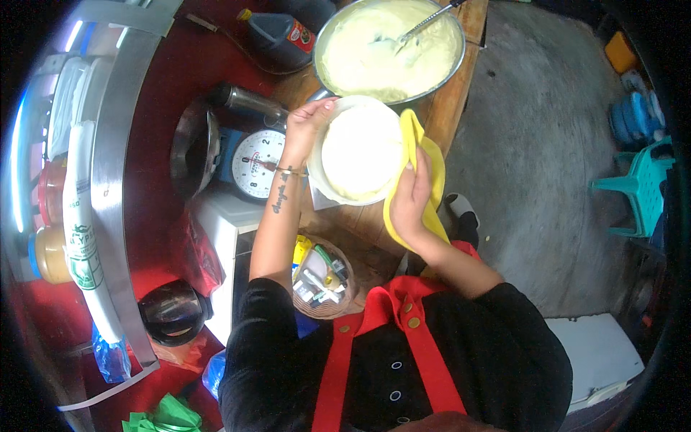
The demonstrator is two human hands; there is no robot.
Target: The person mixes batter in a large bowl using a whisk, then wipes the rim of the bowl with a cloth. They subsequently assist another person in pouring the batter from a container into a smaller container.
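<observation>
A round whitish tub filled with a pale, creamy mass is raised between my two hands. My left hand grips its left rim, thumb on the edge. At the tub's right side, my right hand holds it through a yellow cloth that hangs over the outside. Just beyond the tub stands a large metal bowl of pale yellow cream, with a metal-handled utensil stuck in it.
Left of the tub are a dial scale with a metal pan and a dark jug. A wicker basket of small items sits near my body. A steel shelf edge runs along the left; a green plastic chair stands right.
</observation>
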